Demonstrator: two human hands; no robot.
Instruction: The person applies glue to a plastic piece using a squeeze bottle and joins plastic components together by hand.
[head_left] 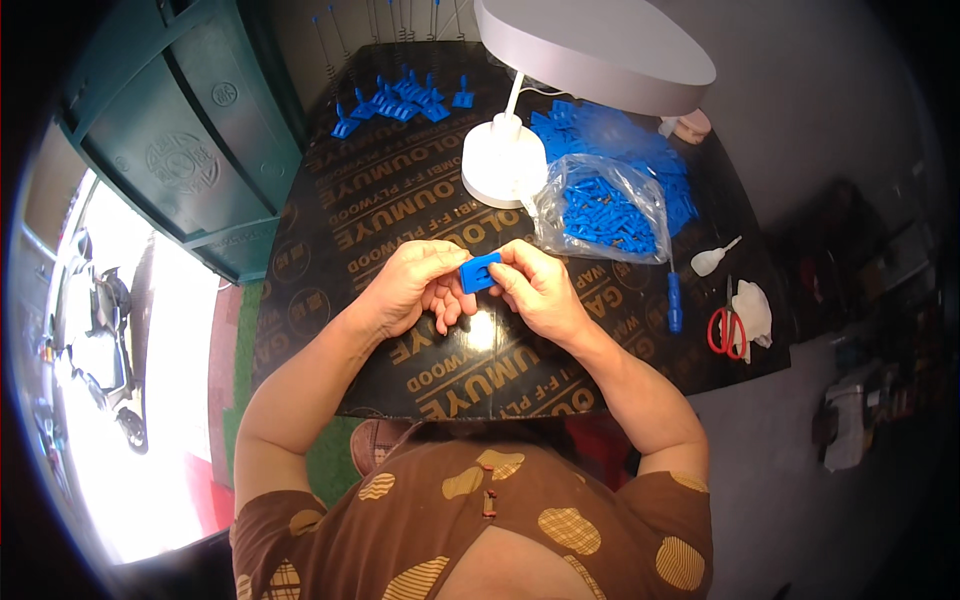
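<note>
Over the front middle of the dark table, both hands meet at a small flat blue plastic piece (477, 276) with a slot-like opening near its centre. My left hand (408, 284) pinches its left edge between thumb and forefinger, the other fingers curled below. From the other side my right hand (545, 292) grips the right edge, with the thumb against the piece. Beyond the right hand lies a clear plastic bag (545, 240) of small blue parts (605, 212). Behind it spreads a heap of flat blue pieces (560, 130).
A white lamp (600, 55) stands at the back on a round base (503, 165). At back left are blue pieces with thin springy stems (400, 98). On the right lie a blue-handled tool (675, 305), a white nozzle bottle (708, 262), red-handled scissors (727, 335) and a crumpled white cloth (755, 315).
</note>
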